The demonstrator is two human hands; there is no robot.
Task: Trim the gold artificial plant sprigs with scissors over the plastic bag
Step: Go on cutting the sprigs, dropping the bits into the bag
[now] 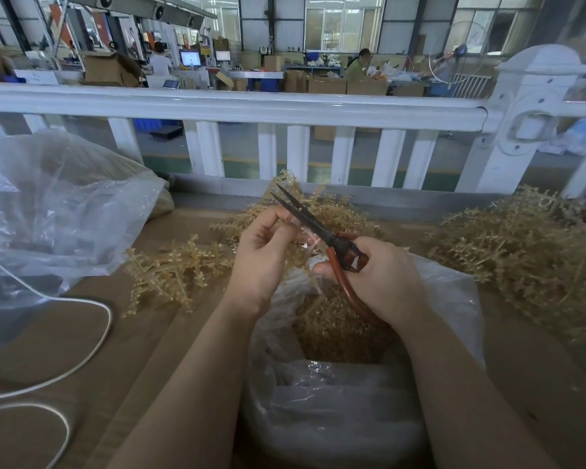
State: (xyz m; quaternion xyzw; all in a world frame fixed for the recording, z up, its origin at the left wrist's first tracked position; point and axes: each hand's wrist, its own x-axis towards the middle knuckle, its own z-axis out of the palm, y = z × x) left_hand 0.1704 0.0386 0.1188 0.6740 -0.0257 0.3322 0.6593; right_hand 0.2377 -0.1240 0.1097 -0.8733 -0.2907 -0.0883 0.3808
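Note:
My left hand point(263, 255) pinches a gold sprig point(290, 179) that rises behind the scissors. My right hand point(376, 280) grips the red handles of the scissors point(313, 225), whose dark blades are slightly parted and point up-left across my left fingers. Both hands hover above the open plastic bag point(447, 289), which holds gold trimmings point(332, 330). Loose gold sprigs lie in a pile to the left point(175, 272) and in a larger heap to the right point(518, 258).
A big clear bag point(55, 211) bulges at the left on the brown tabletop point(132, 353). A white cord point(92, 336) loops across the left side. A white railing point(251, 106) runs along the table's far edge, with a factory floor and people behind it.

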